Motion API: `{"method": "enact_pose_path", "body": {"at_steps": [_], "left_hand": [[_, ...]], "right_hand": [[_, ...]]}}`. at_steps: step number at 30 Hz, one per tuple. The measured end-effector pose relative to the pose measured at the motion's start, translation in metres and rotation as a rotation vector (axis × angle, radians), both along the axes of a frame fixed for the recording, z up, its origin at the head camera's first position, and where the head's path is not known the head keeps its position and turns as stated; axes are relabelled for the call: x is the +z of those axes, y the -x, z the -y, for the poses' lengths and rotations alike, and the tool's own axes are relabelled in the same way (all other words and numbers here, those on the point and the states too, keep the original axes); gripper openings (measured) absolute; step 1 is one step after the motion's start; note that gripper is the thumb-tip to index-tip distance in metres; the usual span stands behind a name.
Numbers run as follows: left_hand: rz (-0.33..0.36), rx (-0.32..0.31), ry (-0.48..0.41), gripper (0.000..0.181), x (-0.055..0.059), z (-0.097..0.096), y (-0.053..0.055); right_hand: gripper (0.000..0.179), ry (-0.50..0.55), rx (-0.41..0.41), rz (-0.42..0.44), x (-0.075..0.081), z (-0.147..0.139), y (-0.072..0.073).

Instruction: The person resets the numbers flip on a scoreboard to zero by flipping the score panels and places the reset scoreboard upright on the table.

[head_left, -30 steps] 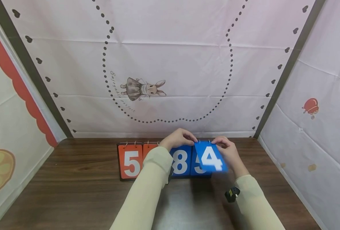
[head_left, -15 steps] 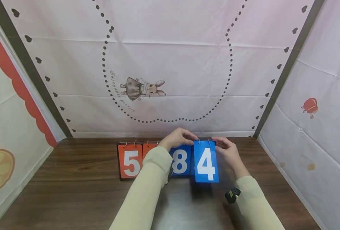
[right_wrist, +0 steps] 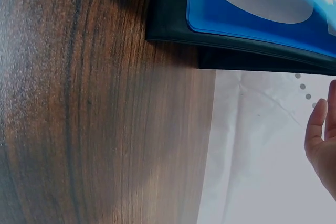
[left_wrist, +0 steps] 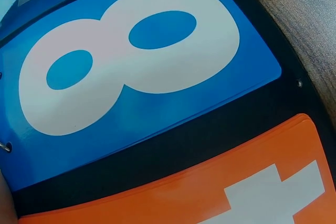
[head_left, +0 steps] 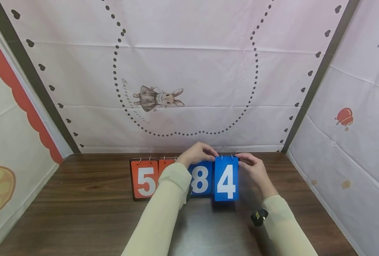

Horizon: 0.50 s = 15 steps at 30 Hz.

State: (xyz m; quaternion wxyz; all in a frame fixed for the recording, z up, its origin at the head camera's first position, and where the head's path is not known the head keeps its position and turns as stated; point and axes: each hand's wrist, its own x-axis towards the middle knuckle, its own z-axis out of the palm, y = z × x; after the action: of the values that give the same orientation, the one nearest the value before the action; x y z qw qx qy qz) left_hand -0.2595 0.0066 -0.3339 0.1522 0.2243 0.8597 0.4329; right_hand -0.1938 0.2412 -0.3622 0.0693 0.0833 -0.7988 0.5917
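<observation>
A flip scoreboard [head_left: 213, 196] with a black backing stands on the table, its number cards hung on metal rings. My left hand [head_left: 197, 154] holds its top edge between the two blue cards, thumb and fingers together there. The blue 4 card [head_left: 226, 179] hangs at the far right, slightly away from the card beneath it. Beside the top right corner is my right hand [head_left: 254, 169], index finger at the corner and thumb apart from it. Left of the 4 is a blue 8 card [left_wrist: 126, 61]. A red 5 card [head_left: 145, 179] hangs at the far left; my left arm covers part of another red card.
The brown wooden table [head_left: 90, 213] extends around the scoreboard. Behind it rises a white printed cloth wall [head_left: 208, 81], with more printed cloth at both sides. A small black device [head_left: 259, 217] sits at the right sleeve.
The blue 4 card has swung down from a tilted, lifted position and now hangs nearly straight over the 5 beneath. My right fingers have let it go. The left hand stays put.
</observation>
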Motion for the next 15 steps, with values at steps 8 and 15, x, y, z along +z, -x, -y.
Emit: {"method": "enact_pose_path", "body": {"at_steps": [8, 15], "left_hand": [[0.015, -0.017, -0.027, 0.012, -0.001, 0.0, 0.003], [-0.012, -0.021, -0.015, 0.021, -0.003, -0.001, 0.003]], "right_hand": [[0.026, 0.045, 0.023, -0.003, -0.009, -0.004, 0.007], [0.046, 0.023, -0.015, 0.105, -0.022, -0.006, 0.017]]}}
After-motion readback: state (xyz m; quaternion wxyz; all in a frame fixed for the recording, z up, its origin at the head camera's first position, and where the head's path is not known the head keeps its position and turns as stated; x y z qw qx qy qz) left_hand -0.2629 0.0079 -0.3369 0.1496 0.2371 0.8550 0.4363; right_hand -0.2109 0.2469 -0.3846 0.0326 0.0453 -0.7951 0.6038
